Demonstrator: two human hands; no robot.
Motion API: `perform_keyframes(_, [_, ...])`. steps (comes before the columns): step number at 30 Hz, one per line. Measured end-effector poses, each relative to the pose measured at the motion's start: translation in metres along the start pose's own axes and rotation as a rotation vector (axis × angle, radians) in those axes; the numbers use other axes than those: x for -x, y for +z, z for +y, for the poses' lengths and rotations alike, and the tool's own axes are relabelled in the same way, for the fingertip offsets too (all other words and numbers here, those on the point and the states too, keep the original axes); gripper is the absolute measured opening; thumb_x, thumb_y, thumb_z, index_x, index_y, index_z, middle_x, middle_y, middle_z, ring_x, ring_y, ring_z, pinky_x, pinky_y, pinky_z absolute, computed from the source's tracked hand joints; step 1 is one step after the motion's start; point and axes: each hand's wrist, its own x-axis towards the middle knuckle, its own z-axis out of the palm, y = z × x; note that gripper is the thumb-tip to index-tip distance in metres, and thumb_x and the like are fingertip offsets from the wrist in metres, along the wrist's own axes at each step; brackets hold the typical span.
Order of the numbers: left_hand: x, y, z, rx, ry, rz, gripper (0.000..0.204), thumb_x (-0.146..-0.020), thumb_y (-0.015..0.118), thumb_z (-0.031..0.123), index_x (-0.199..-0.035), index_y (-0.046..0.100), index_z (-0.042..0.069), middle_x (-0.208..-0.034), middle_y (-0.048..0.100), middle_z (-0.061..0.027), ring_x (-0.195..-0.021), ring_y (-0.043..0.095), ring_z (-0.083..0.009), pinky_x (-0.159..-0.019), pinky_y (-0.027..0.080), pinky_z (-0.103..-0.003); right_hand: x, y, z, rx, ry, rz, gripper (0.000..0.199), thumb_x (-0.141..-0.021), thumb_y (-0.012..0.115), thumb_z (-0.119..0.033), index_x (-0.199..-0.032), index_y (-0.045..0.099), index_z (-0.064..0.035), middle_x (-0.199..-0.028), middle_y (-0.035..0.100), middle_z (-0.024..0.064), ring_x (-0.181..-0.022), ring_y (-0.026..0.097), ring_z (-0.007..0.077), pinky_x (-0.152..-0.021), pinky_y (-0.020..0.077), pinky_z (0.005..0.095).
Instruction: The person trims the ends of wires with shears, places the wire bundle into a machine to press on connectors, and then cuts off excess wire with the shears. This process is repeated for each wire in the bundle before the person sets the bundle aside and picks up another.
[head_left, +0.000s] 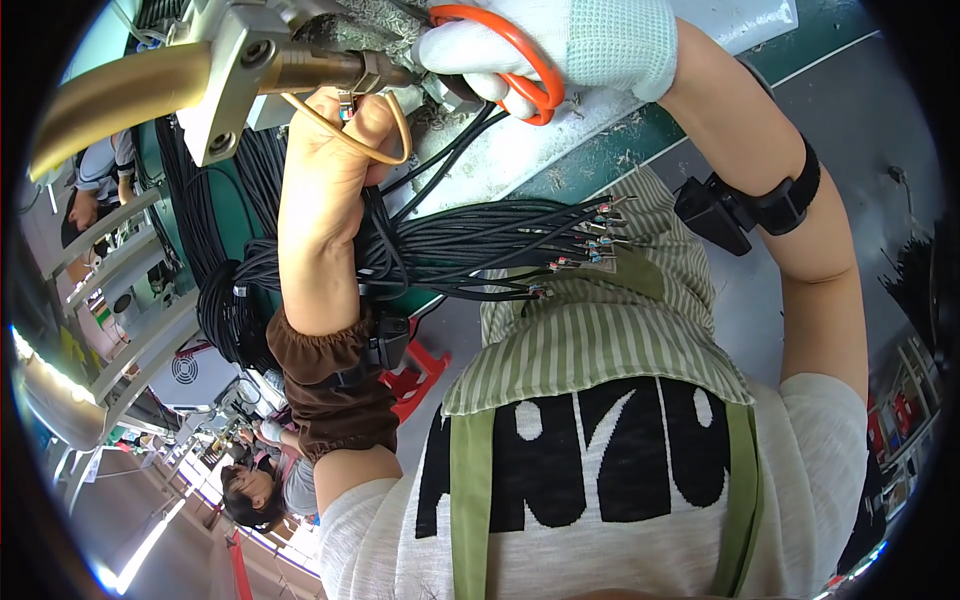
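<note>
My left hand (330,150) is bare, with a brown sleeve cover on the forearm. It is raised against a metal machine fitting (235,75) and pinches a thin tan wire loop (392,150). My right hand (570,45) wears a white knit glove and grips orange-handled scissors (525,75) just right of the fitting; their blades are hidden. A thick bundle of black wires (470,245) hangs past my left wrist, and its ends with small metal terminals (585,245) fan out to the right.
A brass-coloured cylinder (110,95) juts left from the fitting. A black strapped device (750,205) sits on my right forearm. More black cable coils (225,310) hang at left. A red stool (415,375) stands below. Other people (255,490) work at left.
</note>
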Motion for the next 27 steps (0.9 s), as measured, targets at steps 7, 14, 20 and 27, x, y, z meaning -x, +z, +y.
perform_keyframes(7, [0.001, 0.003, -0.003, 0.035, -0.040, 0.044, 0.029, -0.089, 0.065, 0.032, -0.084, 0.056, 0.005, -0.057, 0.046, 0.0040, -0.046, 0.037, -0.0025, -0.040, 0.026, -0.017, -0.003, -0.001, 0.003, 0.116, -0.096, -0.007, 0.034, -0.085, 0.061, -0.024, -0.064, 0.060, 0.0026, -0.052, 0.055, 0.0083, -0.041, 0.053, 0.0160, -0.040, 0.0405, 0.0288])
perform_keyframes(14, [0.034, 0.047, -0.003, 0.184, 0.017, 0.519, 0.026, -0.093, 0.059, 0.028, -0.097, 0.054, 0.003, -0.070, 0.052, 0.0004, -0.055, 0.044, -0.0071, -0.047, 0.034, -0.021, 0.040, 0.006, 0.018, 0.650, -0.630, 0.287, 0.028, -0.086, 0.061, -0.024, -0.070, 0.058, -0.0006, -0.057, 0.054, 0.0097, -0.050, 0.055, 0.0239, -0.050, 0.0447, 0.0328])
perform_keyframes(20, [0.081, 0.070, -0.003, -0.673, 0.263, 0.224, 0.020, -0.090, 0.053, 0.004, -0.108, 0.048, -0.002, -0.081, 0.057, -0.0056, -0.062, 0.052, -0.0121, -0.056, 0.043, -0.025, 0.073, 0.045, 0.016, 0.745, -0.304, 0.276, 0.021, -0.086, 0.061, -0.021, -0.088, 0.060, -0.0009, -0.055, 0.052, 0.0059, -0.049, 0.053, 0.0122, -0.048, 0.0405, 0.0253])
perform_keyframes(27, [0.080, 0.075, 0.002, -0.384, 0.169, 0.199, 0.025, -0.083, 0.053, -0.006, -0.107, 0.047, -0.002, -0.084, 0.057, -0.0051, -0.071, 0.052, -0.0080, -0.063, 0.042, -0.022, 0.075, 0.050, 0.014, 0.090, -0.020, 0.149, 0.020, -0.086, 0.059, -0.019, -0.088, 0.062, 0.0001, -0.057, 0.055, 0.0032, -0.046, 0.051, 0.0070, -0.044, 0.0398, 0.0215])
